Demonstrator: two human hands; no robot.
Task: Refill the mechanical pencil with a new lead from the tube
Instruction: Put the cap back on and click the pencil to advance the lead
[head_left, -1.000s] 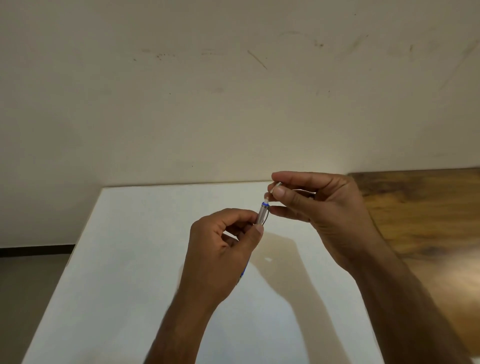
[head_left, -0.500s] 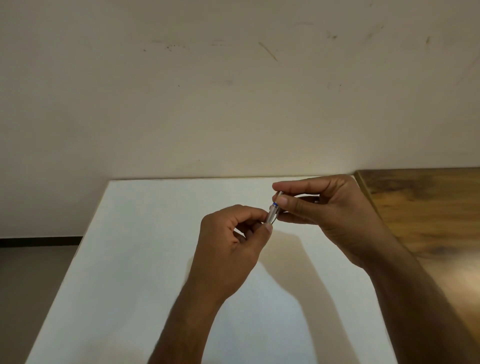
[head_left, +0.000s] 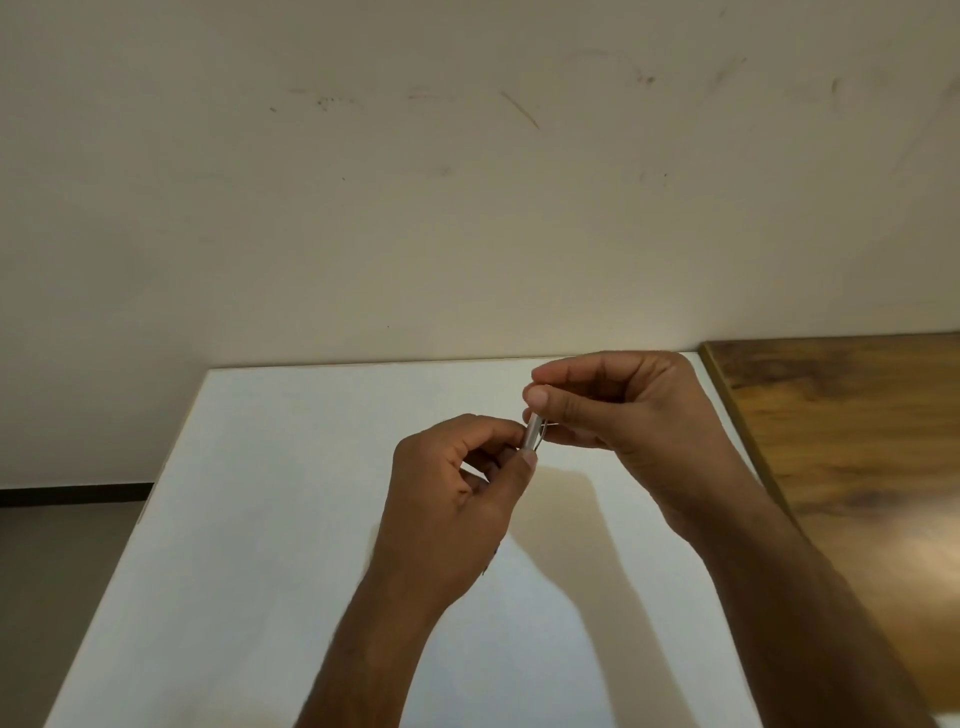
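Note:
My left hand (head_left: 447, 499) is closed around the mechanical pencil (head_left: 532, 437) and holds it upright above the white table (head_left: 291, 519). Only the pencil's silver upper end shows above my fingers, and a dark sliver of its lower end pokes out under the palm. My right hand (head_left: 623, 410) pinches the pencil's top end between thumb and forefinger, covering the cap. A thin wire-like clip shows beside the silver end. No lead tube is in view, and I cannot make out a lead.
A brown wooden surface (head_left: 857, 467) adjoins the white table on the right. A scuffed beige wall (head_left: 467, 208) rises directly behind the table's far edge. Grey floor (head_left: 62, 561) lies beyond the table's left edge.
My right fingers have come down onto the pencil's top and now cover the blue ring and the white piece seen earlier. Both hands stay together.

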